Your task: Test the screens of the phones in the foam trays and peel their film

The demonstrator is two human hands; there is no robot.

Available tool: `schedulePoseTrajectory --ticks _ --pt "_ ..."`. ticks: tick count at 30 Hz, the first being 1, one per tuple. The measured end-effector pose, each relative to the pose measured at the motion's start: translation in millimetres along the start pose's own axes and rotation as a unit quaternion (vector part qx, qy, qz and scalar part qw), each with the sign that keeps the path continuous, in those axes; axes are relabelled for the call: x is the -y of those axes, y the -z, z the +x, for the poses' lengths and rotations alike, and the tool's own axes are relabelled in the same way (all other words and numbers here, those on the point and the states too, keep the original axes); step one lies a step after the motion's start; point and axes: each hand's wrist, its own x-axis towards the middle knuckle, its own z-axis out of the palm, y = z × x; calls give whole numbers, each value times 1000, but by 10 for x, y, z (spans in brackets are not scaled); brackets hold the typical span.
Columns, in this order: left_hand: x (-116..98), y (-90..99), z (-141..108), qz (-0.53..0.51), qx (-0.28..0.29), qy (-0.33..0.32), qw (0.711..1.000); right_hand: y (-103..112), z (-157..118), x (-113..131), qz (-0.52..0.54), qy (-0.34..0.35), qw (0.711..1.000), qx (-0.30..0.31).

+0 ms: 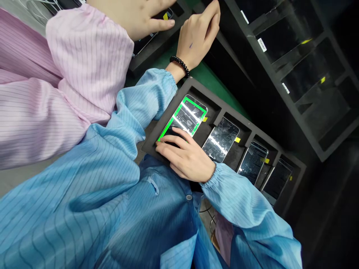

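Observation:
My right hand (187,155) lies with fingers spread over the lower end of a smartphone (183,114) whose screen shows a bright green border. This phone rests in the end slot of a dark tray (182,89). More phones sit in the other slots, the nearest being a smartphone (221,138) with a reflective screen. My left hand (198,39), with a black bead bracelet (180,64) at its wrist, is beyond the tray's far left corner. Its fingers are bent and closed; whatever they may hold is hidden.
A co-worker's hand (140,16) in a pink sleeve (92,48) reaches over another dark tray (157,46) at upper left. A larger dark rack (297,80) with flat, dark panels stands at upper right. Yellow tabs (237,139) mark the phones. Green surface (220,87) shows between the trays.

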Motion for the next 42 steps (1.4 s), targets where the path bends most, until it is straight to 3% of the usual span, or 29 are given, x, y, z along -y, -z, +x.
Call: schedulePoseTrajectory --ticks 5,11,17,27,42 --pt "0 3 12 9 5 8 1000 30 1 -23 -8 -19 1000 -10" --pt "-1 37 19 35 34 26 998 -8 20 -15 -13 36 999 -8" --pt "22 50 20 0 29 23 999 58 37 -45 -26 -12 999 -15" --pt "-348 296 74 93 140 105 980 -13 14 11 -5 -1 1000 -30" --pt "-412 341 108 76 137 112 981 -30 -15 71 -83 14 995 -60"
